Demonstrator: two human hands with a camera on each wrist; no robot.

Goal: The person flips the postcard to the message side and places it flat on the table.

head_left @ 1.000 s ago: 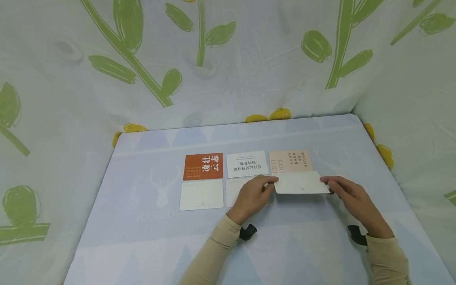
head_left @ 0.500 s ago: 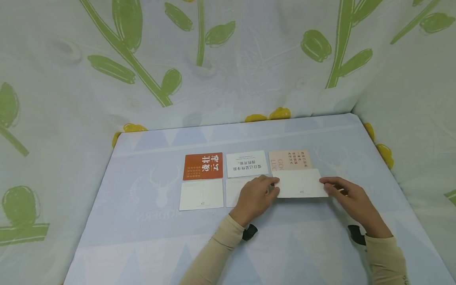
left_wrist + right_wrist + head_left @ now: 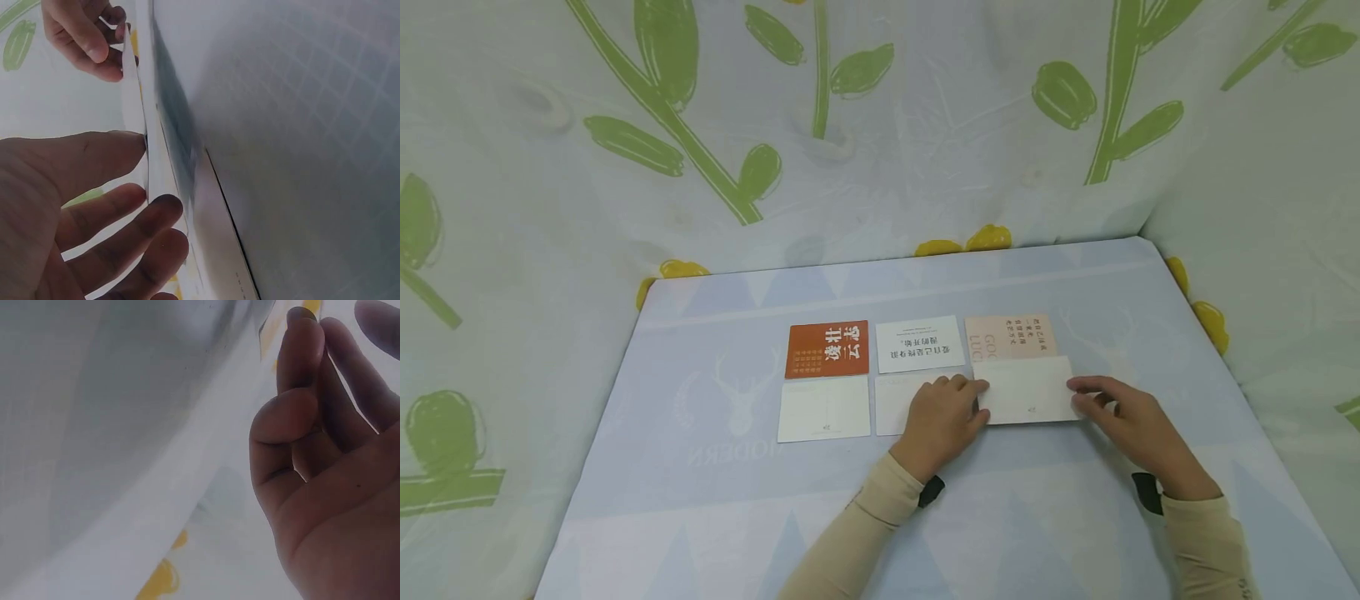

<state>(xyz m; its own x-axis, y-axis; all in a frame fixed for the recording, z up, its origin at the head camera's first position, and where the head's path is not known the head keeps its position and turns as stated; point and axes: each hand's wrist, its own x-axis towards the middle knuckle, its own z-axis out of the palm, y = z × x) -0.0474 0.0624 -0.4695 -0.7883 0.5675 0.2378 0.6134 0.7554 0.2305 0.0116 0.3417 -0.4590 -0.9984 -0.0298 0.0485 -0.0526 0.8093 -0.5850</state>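
Note:
A blank-looking white card [image 3: 1028, 387] with a small mark near its front edge is held between both hands. My left hand [image 3: 938, 418] pinches its left edge with thumb and fingers. At its right edge my right hand [image 3: 1138, 429] pinches with thumb and index finger. In the left wrist view the card [image 3: 132, 81] shows nearly edge-on, tilted over the table. Its back edge overlaps the front part of a pink card [image 3: 1018, 333] with dark lettering. My left hand partly covers a pale card [image 3: 891, 408] lying beside it.
An orange card [image 3: 808, 354], a white lettered card [image 3: 917, 346] and a white card [image 3: 825, 408] lie in neat rows on the left. They rest on a pale blue patterned tablecloth [image 3: 685, 525]. A leaf-printed curtain [image 3: 925, 183] stands behind the table.
The white card's front edge has come down toward the table, so more of its face shows. Both hands have shifted slightly with it; the other cards have stayed put.

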